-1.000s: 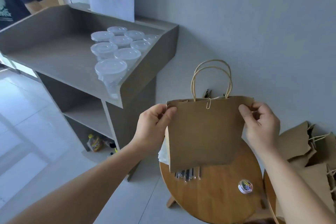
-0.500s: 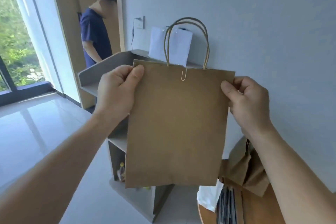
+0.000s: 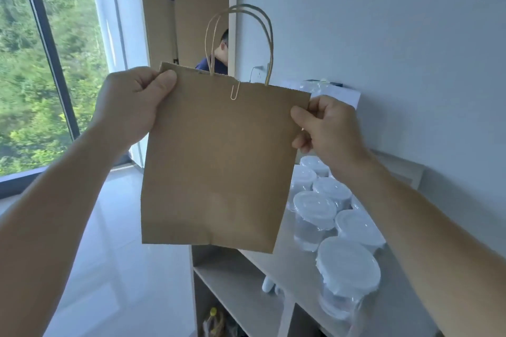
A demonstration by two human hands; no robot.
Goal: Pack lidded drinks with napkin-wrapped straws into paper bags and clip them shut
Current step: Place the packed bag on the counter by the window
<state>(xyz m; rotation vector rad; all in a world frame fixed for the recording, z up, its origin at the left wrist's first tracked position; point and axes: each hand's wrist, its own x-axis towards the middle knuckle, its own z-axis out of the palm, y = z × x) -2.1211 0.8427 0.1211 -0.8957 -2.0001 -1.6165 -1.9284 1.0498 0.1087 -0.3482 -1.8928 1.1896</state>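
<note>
A brown paper bag [image 3: 219, 161] hangs flat in the air, its twisted-paper handles [image 3: 241, 41] standing up and a gold paper clip [image 3: 235, 90] over its top edge. The left hand [image 3: 131, 107] pinches the upper left corner, and the right hand [image 3: 328, 126] pinches the upper right edge. Behind it, lidded clear cups [image 3: 328, 216] stand clustered on a grey worktop [image 3: 295, 265] with shelves [image 3: 235, 290] below. A person [image 3: 216, 60] stands partly hidden beyond the bag.

flat brown paper bag [image 3: 219, 167] upright, paperclip [image 3: 235, 91] at top.
</note>
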